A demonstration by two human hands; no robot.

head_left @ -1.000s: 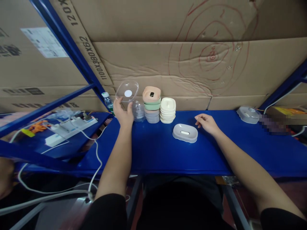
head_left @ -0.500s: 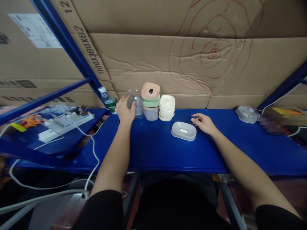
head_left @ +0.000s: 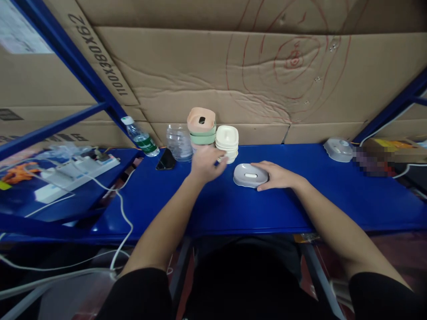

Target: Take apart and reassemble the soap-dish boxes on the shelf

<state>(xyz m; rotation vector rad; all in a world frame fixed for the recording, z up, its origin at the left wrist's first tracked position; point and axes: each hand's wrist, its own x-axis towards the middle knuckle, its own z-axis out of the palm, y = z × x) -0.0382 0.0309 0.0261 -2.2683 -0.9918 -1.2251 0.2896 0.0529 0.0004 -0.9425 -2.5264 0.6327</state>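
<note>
A shallow grey dish (head_left: 243,176), oval like a soap dish with a white oblong piece in its middle, lies on the blue table. My right hand (head_left: 279,176) grips its right end, fingers on the far rim and thumb at the near side. My left hand (head_left: 207,165) hovers in front of the stacks with thumb and fingers apart, holding nothing that I can see. Behind it, a pink dish (head_left: 201,114) tops a stack with a green dish (head_left: 204,138); my hand covers the lower part. Cream dishes (head_left: 227,134) are stacked right beside it.
Left of the stacks are stacked clear plastic containers (head_left: 179,143), a black phone-like object (head_left: 166,160) and a tilted water bottle (head_left: 142,138). A power strip (head_left: 76,178) with cables lies far left. Another dish (head_left: 338,150) sits at the right. Cardboard (head_left: 200,58) stands behind.
My left hand has moved right, from the clear containers to the front of the stacks. My right hand has moved left and closed on the grey dish. The view has shifted slightly.
</note>
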